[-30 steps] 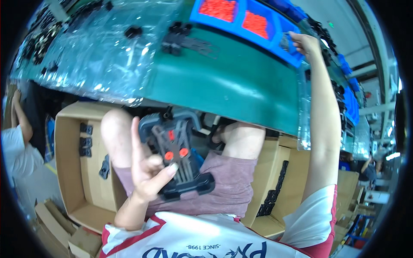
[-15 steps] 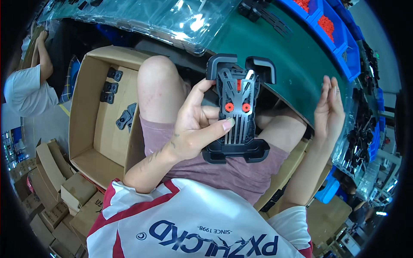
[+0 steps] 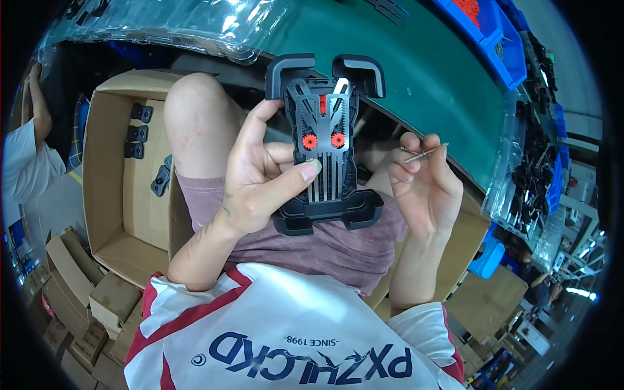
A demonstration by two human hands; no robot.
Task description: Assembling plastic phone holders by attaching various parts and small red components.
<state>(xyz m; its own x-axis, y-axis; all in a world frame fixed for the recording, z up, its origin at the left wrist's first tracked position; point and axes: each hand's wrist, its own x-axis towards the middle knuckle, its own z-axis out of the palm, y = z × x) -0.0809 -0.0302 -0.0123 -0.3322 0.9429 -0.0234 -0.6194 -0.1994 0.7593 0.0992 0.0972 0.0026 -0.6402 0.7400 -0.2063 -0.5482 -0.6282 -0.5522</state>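
Observation:
My left hand grips a black phone holder upright above my lap, thumb pressed on its lower middle. Black corner claws stick out at the holder's top and bottom. On its face sit a silver metal plate, two red gears and a small red piece between the slanted slots. To the right of the holder, and apart from it, my right hand is raised palm up. Between its thumb and fingers are thin metal springs, ridged along their length.
At my left stands an open cardboard box with several small black parts inside. Ahead is a green worktop with clear plastic trays. Blue bins line the far right. A co-worker's sleeve shows at far left.
My right hand has come left from the table edge, toward the holder, and now shows metal springs in its fingers. My left hand keeps its grip on the phone holder. The view has shifted.

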